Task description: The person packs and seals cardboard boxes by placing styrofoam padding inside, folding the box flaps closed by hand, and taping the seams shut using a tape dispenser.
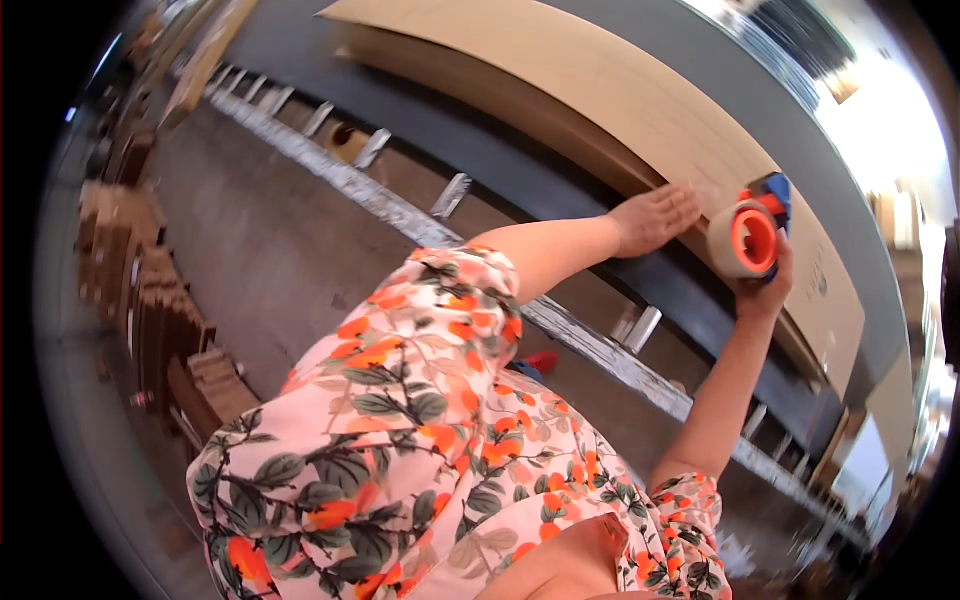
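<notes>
A long, flat cardboard box [560, 75] lies at a slant across a dark grey work surface [430, 105]. My left hand [655, 220] rests on the box's near edge, fingers stretched out and holding nothing. Just to its right, my right hand [770, 285] is closed around a tape gun [775, 195] with blue and orange parts. The gun carries a wide roll of tape [727, 240] on an orange hub, close to the box near its right end. Its handle is mostly hidden by the roll and my fingers.
A worn metal rail [350, 183] with short brackets runs along the near side of the work surface. A tape roll [347, 142] shows between the brackets. Stacks of folded cardboard [165, 290] stand on the floor at the left. White sheets [865, 465] lie at the far right.
</notes>
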### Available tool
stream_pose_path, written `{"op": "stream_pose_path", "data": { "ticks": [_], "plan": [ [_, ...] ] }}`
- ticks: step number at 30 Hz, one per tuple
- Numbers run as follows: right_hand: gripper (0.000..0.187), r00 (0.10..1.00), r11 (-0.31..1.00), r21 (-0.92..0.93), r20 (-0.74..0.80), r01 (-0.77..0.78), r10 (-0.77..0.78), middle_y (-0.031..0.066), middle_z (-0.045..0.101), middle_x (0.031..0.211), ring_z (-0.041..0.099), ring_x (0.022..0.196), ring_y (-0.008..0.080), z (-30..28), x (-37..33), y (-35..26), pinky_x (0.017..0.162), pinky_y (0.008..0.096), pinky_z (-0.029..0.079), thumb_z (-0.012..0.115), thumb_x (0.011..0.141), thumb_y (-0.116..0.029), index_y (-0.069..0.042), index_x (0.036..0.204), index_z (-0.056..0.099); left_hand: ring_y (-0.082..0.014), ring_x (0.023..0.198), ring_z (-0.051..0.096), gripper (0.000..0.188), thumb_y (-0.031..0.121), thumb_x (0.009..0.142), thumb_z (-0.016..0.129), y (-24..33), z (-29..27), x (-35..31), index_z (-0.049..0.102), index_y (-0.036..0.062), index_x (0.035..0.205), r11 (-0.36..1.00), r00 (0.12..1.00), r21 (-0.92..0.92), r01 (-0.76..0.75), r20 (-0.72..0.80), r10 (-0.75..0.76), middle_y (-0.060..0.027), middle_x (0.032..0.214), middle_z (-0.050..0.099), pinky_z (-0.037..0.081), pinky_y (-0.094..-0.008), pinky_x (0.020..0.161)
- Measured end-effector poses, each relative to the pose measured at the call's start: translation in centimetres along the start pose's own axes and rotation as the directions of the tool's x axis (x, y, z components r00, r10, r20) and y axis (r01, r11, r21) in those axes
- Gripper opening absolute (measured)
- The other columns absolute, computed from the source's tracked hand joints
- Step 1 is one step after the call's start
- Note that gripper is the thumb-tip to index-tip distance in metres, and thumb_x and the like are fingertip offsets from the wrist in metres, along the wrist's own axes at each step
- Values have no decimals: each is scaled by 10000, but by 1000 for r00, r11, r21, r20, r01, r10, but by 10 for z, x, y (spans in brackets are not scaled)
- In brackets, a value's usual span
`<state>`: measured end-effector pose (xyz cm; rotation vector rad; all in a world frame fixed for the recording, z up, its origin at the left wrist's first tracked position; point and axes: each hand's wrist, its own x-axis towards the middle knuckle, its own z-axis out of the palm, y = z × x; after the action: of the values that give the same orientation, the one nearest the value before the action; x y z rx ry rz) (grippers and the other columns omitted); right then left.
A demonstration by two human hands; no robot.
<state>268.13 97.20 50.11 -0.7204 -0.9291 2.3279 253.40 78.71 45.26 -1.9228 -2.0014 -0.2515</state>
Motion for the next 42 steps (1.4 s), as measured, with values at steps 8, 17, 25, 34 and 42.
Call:
{"op": "stream_pose_path", "data": {
  "ticks": [8, 17, 25, 34, 42],
  "plan": [
    [496, 983, 809, -572, 27, -132, 180, 112, 593, 1210, 520, 1175, 257, -49, 135, -55, 977, 422, 428, 643, 826, -360, -39, 1202, 596, -381, 1170, 499, 415, 208, 873, 597, -133, -82, -105, 528, -41, 1199, 769, 832, 318, 554, -232, -503, -236, 1239, 541, 370, -452, 1033],
    [741, 582, -346, -552, 813, 759, -23, 195, 276, 1505, 260, 1391, 366, 82, 42, -45, 1129, 458, 256, 699, 819, -381, -129, 1433, 370, -368, 1135, 523, 446, 299, 831, 655, -93, -111, -27, 563, -25, 1122, 873, 914, 271, 406, -141, -381, -214, 1170, 571, 395, -440, 1021],
    [847, 341, -565, -254, 939, 785, 51, 138, 276, 1516, 203, 1430, 320, 46, 42, 3, 1156, 429, 227, 717, 778, -327, -32, 1441, 281, -286, 987, 581, 310, 234, 753, 706, -48, -97, 11, 611, 22, 957, 940, 957, 258, 222, -242, -159, -134, 992, 618, 451, -386, 948],
    [724, 342, -601, -243, 938, 761, 54, 155, 324, 1489, 261, 1406, 325, 42, 35, -15, 1148, 433, 236, 634, 844, -353, -19, 1409, 328, -319, 1217, 508, 596, 178, 664, 783, 3, -114, 28, 574, 40, 1204, 984, 944, -148, 95, -302, -136, -145, 1274, 555, 417, -408, 1025],
    [682, 514, -622, -469, 849, 627, -122, 186, 327, 1478, 257, 1401, 354, 54, 19, 16, 1149, 437, 228, 591, 869, -326, -8, 1411, 326, -283, 1377, 326, 990, 547, 680, 718, -66, -81, 88, 313, 66, 1445, 993, 998, 99, -61, 26, 58, -125, 1482, 350, 265, -416, 1141]
  ]
}}
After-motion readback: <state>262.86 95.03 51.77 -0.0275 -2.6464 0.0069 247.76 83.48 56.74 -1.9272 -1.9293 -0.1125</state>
